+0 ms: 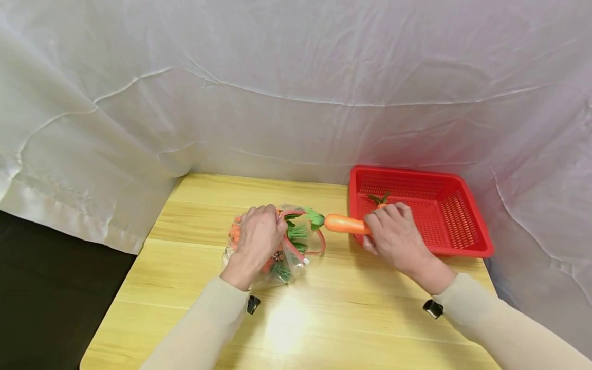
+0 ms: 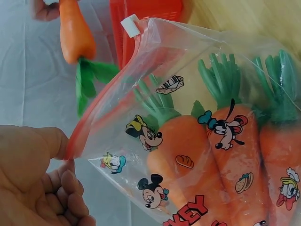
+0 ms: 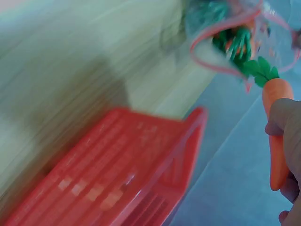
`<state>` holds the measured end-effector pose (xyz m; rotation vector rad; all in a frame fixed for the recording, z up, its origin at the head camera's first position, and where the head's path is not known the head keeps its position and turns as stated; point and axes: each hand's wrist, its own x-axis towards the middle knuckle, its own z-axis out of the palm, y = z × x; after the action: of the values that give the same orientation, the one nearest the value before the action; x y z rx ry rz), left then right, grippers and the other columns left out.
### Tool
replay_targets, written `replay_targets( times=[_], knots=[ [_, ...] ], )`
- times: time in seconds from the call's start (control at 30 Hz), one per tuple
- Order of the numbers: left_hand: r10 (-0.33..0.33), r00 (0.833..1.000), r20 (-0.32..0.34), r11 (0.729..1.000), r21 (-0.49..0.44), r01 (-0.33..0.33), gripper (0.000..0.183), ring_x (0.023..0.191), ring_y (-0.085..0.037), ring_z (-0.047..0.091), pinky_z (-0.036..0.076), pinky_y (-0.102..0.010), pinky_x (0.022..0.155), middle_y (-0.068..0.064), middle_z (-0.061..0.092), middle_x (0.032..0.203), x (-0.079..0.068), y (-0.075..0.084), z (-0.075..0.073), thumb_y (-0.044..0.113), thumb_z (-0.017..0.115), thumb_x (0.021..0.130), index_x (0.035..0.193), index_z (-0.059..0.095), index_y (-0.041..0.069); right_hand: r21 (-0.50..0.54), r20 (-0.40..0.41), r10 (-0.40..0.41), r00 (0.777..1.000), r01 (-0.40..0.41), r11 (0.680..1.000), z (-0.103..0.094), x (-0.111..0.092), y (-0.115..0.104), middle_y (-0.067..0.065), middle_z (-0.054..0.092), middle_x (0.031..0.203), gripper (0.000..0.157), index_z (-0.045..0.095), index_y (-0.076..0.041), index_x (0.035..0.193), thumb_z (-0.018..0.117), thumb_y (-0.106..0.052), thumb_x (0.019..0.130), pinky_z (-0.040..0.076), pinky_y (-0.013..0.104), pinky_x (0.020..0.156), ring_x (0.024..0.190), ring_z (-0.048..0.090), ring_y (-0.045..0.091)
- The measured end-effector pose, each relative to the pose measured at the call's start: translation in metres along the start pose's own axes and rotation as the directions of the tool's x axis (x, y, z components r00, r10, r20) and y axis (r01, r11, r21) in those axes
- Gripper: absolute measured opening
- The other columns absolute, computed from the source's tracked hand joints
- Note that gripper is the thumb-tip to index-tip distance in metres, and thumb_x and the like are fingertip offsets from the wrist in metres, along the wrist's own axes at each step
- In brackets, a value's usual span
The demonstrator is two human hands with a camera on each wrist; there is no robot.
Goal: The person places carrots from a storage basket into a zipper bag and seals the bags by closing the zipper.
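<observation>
My left hand (image 1: 261, 234) pinches the red zip edge of a clear plastic zip bag (image 2: 183, 52) printed with cartoon figures. Several orange carrots (image 2: 188, 155) with green tops lie inside it. The bag's mouth gapes toward the right, with a white slider (image 2: 130, 26) on the zip. In my right hand (image 1: 395, 236) is a single carrot (image 1: 344, 224), gripped around its narrow end, its leafy green top (image 3: 261, 71) pointing left at the bag's mouth. Another carrot (image 1: 382, 205) shows partly behind my right hand, in the red basket (image 1: 476, 216).
The basket, with perforated walls, stands at the back right of the wooden table (image 1: 185, 308). A pale draped cloth (image 1: 287, 128) rises along the back and sides. Dark floor (image 1: 60, 298) shows past the table's left edge.
</observation>
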<state>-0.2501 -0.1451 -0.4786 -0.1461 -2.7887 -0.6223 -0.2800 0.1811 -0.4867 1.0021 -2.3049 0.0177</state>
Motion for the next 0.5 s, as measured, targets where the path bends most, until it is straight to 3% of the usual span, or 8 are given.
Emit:
replay_targets(
  times=[0.17, 0.3, 0.5],
  knots=[
    [0.009, 1.0, 0.003, 1.0, -0.004, -0.009, 0.02, 0.07, -0.024, 0.042, 0.034, -0.034, 0.071, -0.002, 0.046, 0.067, 0.001, 0.004, -0.002, 0.007, 0.06, 0.088, 0.073, 0.049, 0.014, 0.026, 0.012, -0.056, 0.998, 0.056, 0.998, 0.011, 0.02, -0.026, 0.01, 0.058, 0.089, 0.017, 0.055, -0.007, 0.095, 0.051, -0.022, 0.089, 0.041, 0.058, 0.092, 0.087, 0.052, 0.036],
    [0.031, 0.999, -0.012, 1.0, -0.001, -0.031, 0.017, 0.07, -0.024, 0.043, 0.036, -0.035, 0.072, -0.002, 0.048, 0.068, 0.003, 0.009, -0.002, 0.008, 0.061, 0.089, 0.075, 0.052, 0.014, 0.038, 0.037, -0.082, 0.996, 0.08, 0.996, 0.022, 0.035, -0.042, 0.007, 0.057, 0.089, 0.013, 0.055, -0.008, 0.095, 0.057, -0.019, 0.088, 0.041, 0.054, 0.09, 0.087, 0.052, 0.033],
    [0.037, 0.999, -0.008, 0.999, 0.019, -0.037, 0.012, 0.072, -0.025, 0.046, 0.038, -0.037, 0.073, -0.001, 0.055, 0.073, 0.004, 0.017, -0.004, 0.012, 0.064, 0.092, 0.082, 0.059, 0.012, 0.047, 0.071, -0.089, 0.994, 0.085, 0.995, 0.036, 0.05, -0.061, 0.006, 0.059, 0.092, 0.025, 0.057, -0.01, 0.096, 0.074, -0.024, 0.085, 0.041, 0.048, 0.088, 0.09, 0.053, 0.031]
  ],
)
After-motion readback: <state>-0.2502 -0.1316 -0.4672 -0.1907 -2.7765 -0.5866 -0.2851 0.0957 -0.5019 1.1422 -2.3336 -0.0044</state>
